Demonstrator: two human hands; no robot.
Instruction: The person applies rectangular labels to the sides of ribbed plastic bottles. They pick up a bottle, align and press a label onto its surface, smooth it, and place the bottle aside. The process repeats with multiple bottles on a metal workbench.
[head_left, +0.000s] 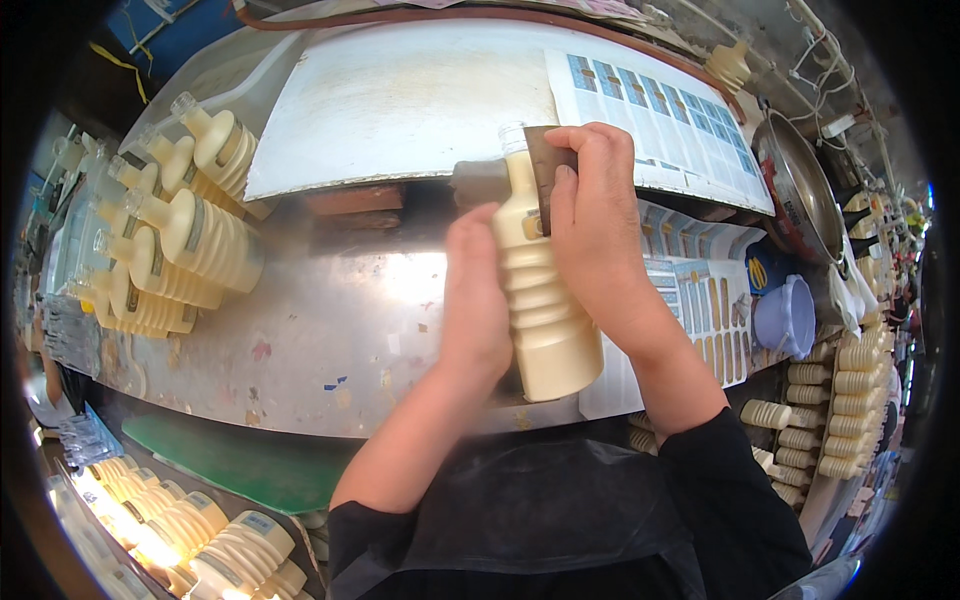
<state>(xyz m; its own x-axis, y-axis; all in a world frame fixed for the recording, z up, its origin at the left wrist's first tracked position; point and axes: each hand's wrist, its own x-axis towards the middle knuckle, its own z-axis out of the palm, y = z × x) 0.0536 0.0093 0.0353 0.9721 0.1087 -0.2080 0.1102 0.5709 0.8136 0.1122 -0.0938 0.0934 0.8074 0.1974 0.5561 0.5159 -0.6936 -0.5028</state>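
Note:
A cream ribbed bottle [548, 310] with a clear glass mouth stands in the middle, its base toward me. My left hand [472, 290], slightly blurred, lies along the bottle's left side with its fingertips at the shoulder; some fingers are hidden. Pinched between the thumb and fingers of my right hand [600, 200] is a flat dark-brown pad [548, 170], pressed against the right side of the bottle's neck and shoulder. A grey-brown block [480, 184] sits just beyond my left fingertips. Below the neck the bottle carries a small gold mark.
Several similar bottles [190, 240] stand at the left; more lie at the lower left and right. A white board [400, 110] spans the back, with a printed label sheet [655, 110] on it. Another sheet [700, 300], a lilac bucket [785, 318] and a metal pan [802, 185] are rightward.

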